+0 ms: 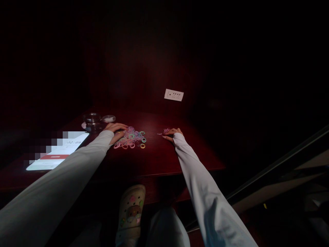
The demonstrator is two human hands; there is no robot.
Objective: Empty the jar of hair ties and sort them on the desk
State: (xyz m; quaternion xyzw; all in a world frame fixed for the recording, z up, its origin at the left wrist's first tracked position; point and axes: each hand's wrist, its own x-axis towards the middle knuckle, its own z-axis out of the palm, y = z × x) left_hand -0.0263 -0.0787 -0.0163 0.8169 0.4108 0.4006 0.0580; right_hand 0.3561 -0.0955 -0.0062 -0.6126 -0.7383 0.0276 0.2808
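Note:
A loose pile of small pastel elastic hair bands lies on the dark red tabletop, with thicker coloured ring-shaped hair ties along its near and right edges. My left hand reaches onto the pile's left side, its fingers and thumb apart and touching the bands. Further right, a smaller cluster of purple bands sits just beyond my right hand. That hand rests low at the table, thumb and forefinger slightly apart, with no band plainly between them. The fingertips are small and dim in this light.
A clear jar stands at the back left, with a round clear lid beside it. A lit tablet or phone screen lies at the left. A white wall socket is behind. A clog shows below the table edge.

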